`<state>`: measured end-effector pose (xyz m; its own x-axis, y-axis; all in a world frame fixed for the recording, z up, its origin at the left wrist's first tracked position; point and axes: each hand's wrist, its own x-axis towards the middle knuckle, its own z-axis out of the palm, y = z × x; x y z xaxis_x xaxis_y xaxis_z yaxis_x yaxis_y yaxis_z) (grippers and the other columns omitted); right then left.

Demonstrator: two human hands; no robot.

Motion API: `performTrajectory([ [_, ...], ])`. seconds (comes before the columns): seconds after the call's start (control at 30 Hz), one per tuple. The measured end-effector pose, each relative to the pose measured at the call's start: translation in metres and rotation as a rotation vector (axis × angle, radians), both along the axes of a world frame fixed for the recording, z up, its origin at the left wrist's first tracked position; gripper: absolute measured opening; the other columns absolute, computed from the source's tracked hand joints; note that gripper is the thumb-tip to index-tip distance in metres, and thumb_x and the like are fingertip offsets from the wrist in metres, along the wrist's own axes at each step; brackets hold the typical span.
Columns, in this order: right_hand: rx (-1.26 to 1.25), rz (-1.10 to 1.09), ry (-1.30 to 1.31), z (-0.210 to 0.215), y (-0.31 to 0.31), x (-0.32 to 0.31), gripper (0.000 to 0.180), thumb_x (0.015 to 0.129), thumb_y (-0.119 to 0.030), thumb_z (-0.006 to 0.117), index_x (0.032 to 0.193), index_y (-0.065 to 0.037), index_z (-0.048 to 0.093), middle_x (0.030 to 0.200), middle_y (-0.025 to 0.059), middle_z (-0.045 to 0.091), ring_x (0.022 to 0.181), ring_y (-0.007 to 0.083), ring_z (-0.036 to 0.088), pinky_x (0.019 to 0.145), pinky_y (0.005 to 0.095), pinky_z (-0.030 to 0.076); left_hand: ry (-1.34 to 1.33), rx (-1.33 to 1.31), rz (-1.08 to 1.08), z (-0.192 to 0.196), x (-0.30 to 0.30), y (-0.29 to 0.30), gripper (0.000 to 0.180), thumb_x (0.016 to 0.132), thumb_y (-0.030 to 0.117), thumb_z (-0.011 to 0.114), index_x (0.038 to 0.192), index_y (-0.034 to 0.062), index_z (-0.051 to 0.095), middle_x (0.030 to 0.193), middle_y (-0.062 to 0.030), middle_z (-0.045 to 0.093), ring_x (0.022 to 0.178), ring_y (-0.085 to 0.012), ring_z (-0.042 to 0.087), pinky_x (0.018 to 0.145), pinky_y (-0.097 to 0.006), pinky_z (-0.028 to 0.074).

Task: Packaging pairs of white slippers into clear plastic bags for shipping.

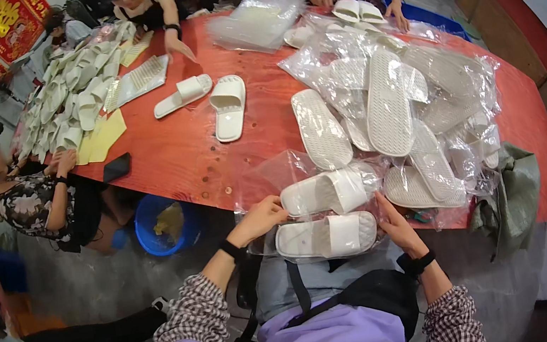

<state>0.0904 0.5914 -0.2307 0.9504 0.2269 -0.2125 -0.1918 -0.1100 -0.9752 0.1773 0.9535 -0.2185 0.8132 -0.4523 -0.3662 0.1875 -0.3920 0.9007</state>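
At the table's near edge lies a pair of white open-toe slippers (303, 198) side by side in a clear plastic bag (267, 175). My left hand (258, 221) grips the bag at the heel end, its fingertips by the upper slipper's heel. On the toe side, my right hand (398, 228) holds the bag's other edge, with its fingers partly hidden. Just beyond my right hand, bagged slippers (388, 106) are heaped with soles up. Two loose white slippers (230, 110) rest on the red table (162, 145), toward the far middle.
A large pile of slippers (71, 88) covers the far left, near yellow sheets (102, 138) and a dark phone (117, 168). Flat plastic bags (257, 19) lie at the back. Co-workers reach in from left and far sides. A blue bucket (149, 244) stands on the floor.
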Motion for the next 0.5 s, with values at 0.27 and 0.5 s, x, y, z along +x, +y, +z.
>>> performTrajectory([
  [0.27,0.033,-0.117,-0.061,0.013,0.005,-0.004,0.08,0.074,0.014,0.038,0.15,-0.002,0.019,0.156,0.0131,0.02,0.144,0.0216,0.018,0.116,0.031,0.014,0.15,-0.174,-0.116,0.01,-0.004,-0.017,0.05,0.093,0.025,0.061,0.135,0.0024,0.047,0.122,-0.0052,0.057,0.11,-0.0117,0.051,0.091,-0.027,0.044],
  [0.5,0.004,-0.161,-0.217,0.018,0.016,0.0,0.075,0.076,0.012,0.036,0.149,-0.003,0.024,0.154,0.0122,0.025,0.133,0.0203,0.04,0.111,0.03,0.029,0.244,-0.309,-0.051,-0.004,-0.028,-0.003,0.041,0.096,0.019,0.056,0.131,-0.001,0.049,0.12,-0.0048,0.058,0.109,-0.0114,0.053,0.095,-0.027,0.043],
])
